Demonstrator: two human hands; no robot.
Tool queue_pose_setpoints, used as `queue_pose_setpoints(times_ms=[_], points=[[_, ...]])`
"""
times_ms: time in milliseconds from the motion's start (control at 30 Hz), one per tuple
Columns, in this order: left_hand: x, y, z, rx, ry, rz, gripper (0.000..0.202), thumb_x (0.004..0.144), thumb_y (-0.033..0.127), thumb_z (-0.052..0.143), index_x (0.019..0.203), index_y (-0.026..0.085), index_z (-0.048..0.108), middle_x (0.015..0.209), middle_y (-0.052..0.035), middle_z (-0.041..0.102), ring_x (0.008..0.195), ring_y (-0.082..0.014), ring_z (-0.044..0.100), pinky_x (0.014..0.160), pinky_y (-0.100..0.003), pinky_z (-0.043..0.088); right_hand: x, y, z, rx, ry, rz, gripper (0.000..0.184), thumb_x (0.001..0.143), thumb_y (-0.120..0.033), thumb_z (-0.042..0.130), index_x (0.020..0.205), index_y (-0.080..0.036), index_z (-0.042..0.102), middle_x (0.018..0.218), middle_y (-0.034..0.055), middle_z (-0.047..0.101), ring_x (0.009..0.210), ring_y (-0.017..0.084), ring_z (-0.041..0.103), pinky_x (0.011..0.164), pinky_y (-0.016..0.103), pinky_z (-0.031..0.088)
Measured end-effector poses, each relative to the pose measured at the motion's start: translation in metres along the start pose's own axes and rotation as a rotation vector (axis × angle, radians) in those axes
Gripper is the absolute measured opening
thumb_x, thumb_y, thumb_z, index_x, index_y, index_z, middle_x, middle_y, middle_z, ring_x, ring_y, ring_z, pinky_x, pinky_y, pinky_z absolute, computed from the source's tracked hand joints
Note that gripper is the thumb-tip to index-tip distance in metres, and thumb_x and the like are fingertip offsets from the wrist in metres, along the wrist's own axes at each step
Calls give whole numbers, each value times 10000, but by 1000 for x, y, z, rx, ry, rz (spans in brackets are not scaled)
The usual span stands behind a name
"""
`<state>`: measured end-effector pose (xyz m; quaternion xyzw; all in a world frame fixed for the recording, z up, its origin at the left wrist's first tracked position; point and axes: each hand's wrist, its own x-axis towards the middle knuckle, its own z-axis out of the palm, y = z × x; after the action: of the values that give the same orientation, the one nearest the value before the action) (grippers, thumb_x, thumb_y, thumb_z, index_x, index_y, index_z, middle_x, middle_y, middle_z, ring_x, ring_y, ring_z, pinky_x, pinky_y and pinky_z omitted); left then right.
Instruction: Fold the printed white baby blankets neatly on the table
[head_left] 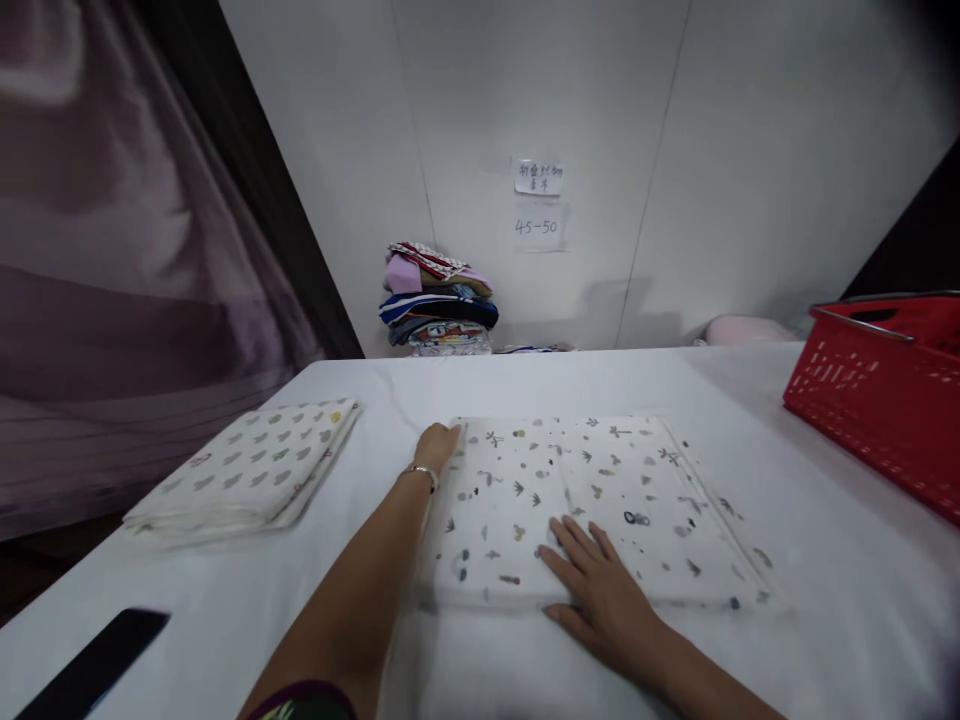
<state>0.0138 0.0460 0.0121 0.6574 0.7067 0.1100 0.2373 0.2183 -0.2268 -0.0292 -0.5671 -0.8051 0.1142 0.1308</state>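
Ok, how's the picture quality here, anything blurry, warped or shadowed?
Head view: the wide lens bends the table and stretches the red basket; the curtain at left looks smeared; the top right corner darkens; lighting is soft and even, no glare; the patterned cloth under the right hand reads fairly sharp.
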Motion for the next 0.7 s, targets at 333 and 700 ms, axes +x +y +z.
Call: queue_pose_setpoints(times_ms=[333, 700], points=[[-78, -50, -17, -404, -355, -58, 532, 643, 649, 578, 774, 134, 603, 712, -73, 667, 634, -195, 613, 537, -264, 460, 18, 32, -52, 81, 50, 239, 615, 910, -574, 280, 1443, -271, 232, 1522, 27, 105, 1394, 223, 53, 1119, 461, 108], [-105, -60, -10, -701, -413, -95, 406, 637, 457, 692, 894, 149, 625, 857, -105, 704, 791, -248, 656, 623, -312, 523, 79, 57, -23, -68, 23, 328, 612, 931, -498, 220, 1418, -135, 292, 1510, 99, 165, 1388, 243, 92, 1105, 461, 67]])
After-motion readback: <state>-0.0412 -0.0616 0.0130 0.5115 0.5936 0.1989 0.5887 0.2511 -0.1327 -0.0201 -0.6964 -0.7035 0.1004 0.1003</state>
